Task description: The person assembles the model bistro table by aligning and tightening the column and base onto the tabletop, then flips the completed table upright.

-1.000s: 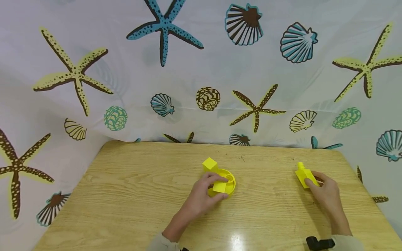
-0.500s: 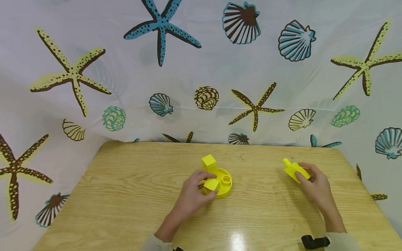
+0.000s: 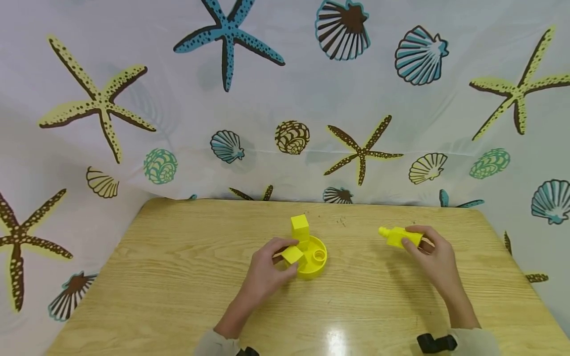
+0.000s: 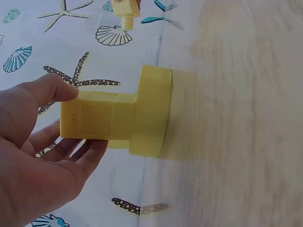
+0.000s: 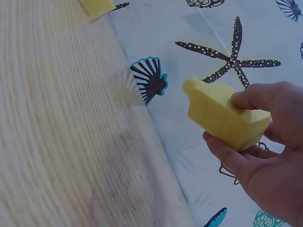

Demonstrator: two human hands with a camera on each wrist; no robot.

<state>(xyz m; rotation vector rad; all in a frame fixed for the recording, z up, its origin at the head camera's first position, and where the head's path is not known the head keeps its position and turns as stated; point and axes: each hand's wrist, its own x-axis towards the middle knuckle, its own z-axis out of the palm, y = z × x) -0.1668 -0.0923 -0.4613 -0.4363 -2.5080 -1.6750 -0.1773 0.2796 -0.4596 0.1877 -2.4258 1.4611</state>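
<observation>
Toward the far edge of the tabletop point(image 3: 365, 306): yellow round tray point(image 3: 313, 274), ring socket point(image 3: 318, 255) vacant, upright block point(image 3: 300, 226), second block point(image 3: 292, 254) pinched by left hand point(image 3: 267, 264). Nearer the right edge, aloft — necked block point(image 3: 402, 237), gripped by right hand point(image 3: 434, 254). Step apparently fitting; next likely calls for aligning neck point(image 3: 383, 231) over socket.
</observation>
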